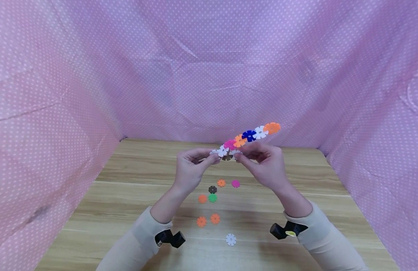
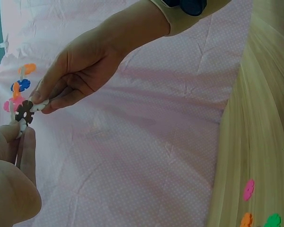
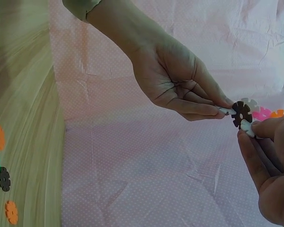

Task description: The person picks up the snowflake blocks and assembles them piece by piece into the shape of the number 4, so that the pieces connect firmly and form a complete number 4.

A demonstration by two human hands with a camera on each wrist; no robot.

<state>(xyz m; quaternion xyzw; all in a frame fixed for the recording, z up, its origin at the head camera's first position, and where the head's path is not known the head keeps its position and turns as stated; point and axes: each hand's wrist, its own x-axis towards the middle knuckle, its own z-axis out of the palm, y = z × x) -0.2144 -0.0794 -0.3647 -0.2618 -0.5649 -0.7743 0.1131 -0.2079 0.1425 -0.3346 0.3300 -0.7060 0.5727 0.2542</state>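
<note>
Both hands are raised over the table around a chain of notched plastic discs. My left hand (image 1: 190, 169) pinches a white disc (image 3: 247, 127) between thumb and fingers. My right hand (image 1: 268, 167) pinches another white disc (image 2: 39, 106) across from it. A dark brown disc (image 3: 242, 114) stands between the two white ones, its face showing in both wrist views. From there the chain rises to the upper right: white, a pink disc (image 1: 230, 144), orange, a blue disc (image 1: 249, 136), white, and an orange disc (image 1: 272, 128) at the far end. Fingertips cover parts of the held discs.
Loose discs lie on the wooden table (image 1: 127, 195) below the hands: several orange, a pink disc (image 1: 235, 183), a brown disc (image 1: 212, 189), a green disc (image 1: 212, 198) and, nearest, a white disc (image 1: 231, 239). Pink dotted cloth (image 1: 209, 75) hangs around the back and sides.
</note>
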